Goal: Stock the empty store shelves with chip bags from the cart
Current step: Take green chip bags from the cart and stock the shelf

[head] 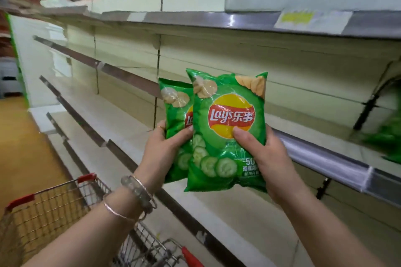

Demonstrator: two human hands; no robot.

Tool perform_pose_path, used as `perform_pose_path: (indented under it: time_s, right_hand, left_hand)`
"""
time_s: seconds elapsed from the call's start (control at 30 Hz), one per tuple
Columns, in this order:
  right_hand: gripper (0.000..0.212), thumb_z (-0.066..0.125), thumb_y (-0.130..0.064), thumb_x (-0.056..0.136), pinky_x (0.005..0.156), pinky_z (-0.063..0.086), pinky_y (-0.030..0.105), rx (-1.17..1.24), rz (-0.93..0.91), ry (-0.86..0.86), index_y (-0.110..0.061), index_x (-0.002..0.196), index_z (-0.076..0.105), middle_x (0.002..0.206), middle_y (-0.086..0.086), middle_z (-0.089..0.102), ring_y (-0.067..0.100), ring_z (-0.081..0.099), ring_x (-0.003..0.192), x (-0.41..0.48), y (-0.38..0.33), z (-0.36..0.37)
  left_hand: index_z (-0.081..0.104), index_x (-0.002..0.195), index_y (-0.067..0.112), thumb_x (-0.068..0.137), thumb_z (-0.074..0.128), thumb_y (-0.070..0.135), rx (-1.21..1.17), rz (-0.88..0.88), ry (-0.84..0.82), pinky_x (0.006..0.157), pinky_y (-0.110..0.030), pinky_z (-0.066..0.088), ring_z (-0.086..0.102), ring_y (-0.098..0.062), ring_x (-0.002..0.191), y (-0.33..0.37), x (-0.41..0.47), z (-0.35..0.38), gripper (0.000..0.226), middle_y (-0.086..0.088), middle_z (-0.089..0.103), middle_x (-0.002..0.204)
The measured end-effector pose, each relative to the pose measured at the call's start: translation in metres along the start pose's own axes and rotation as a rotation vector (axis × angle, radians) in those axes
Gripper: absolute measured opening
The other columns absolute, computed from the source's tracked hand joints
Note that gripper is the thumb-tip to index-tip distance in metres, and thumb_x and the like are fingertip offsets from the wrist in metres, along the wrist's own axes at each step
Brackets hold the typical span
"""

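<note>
Facing long cream metal shelves [121, 115] spanning nine to three o'clock, we see wood-toned floor [19, 147] at nine and a red-handled wire cart [50, 208] at seven. At centre, our left hand [160, 149] grips the rear green foil chip bag [175, 102] and our right hand [267, 158] the front green foil chip bag [227, 141].

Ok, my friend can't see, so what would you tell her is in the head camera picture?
The left hand grips the back chip bag and the right hand grips the front chip bag, both green and overlapping, held up before mostly bare store shelves. A red-handled wire cart stands at lower left.
</note>
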State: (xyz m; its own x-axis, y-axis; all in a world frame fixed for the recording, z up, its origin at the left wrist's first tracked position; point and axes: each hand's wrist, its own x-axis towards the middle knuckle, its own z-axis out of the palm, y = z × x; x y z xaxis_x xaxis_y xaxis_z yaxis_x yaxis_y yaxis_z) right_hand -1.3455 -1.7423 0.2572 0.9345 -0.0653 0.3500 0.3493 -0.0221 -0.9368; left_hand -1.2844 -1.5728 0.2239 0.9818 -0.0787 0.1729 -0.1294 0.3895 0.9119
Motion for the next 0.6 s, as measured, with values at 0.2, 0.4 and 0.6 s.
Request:
perform_pose_path:
  time_s: [0.2,0.4,0.6]
  right_hand:
    - [0.056,0.066,-0.034,0.066,0.062,0.057,0.029,-0.021,-0.026,0.137,-0.013,0.116,0.055,0.096,0.008,0.073,0.023,0.072,0.08,-0.011,-0.029,-0.033]
    - [0.048,0.064,-0.032,0.071,0.069,0.059,0.036,0.029,0.046,0.232,-0.009,0.113,0.059,0.094,0.012,0.074,0.025,0.072,0.08,-0.012,-0.047,-0.053]
    - [0.031,0.067,-0.034,0.067,0.068,0.058,0.045,0.171,0.162,0.349,-0.008,0.083,0.076,0.09,0.017,0.073,0.025,0.072,0.071,-0.002,-0.067,-0.075]
  left_hand:
    - [0.057,0.11,0.017,0.066,0.072,0.026,0.057,0.009,-0.189,0.075,-0.04,0.058,0.072,-0.025,0.085,0.01,0.015,0.046,0.047,-0.009,0.073,0.1]
    - [0.06,0.112,0.009,0.065,0.073,0.024,0.014,-0.079,-0.365,0.064,-0.035,0.06,0.072,-0.027,0.081,0.022,0.033,0.075,0.051,-0.012,0.074,0.093]
    - [0.064,0.109,0.005,0.073,0.07,0.028,0.115,-0.215,-0.58,0.065,-0.04,0.06,0.072,-0.028,0.077,0.043,0.055,0.088,0.043,-0.016,0.074,0.093]
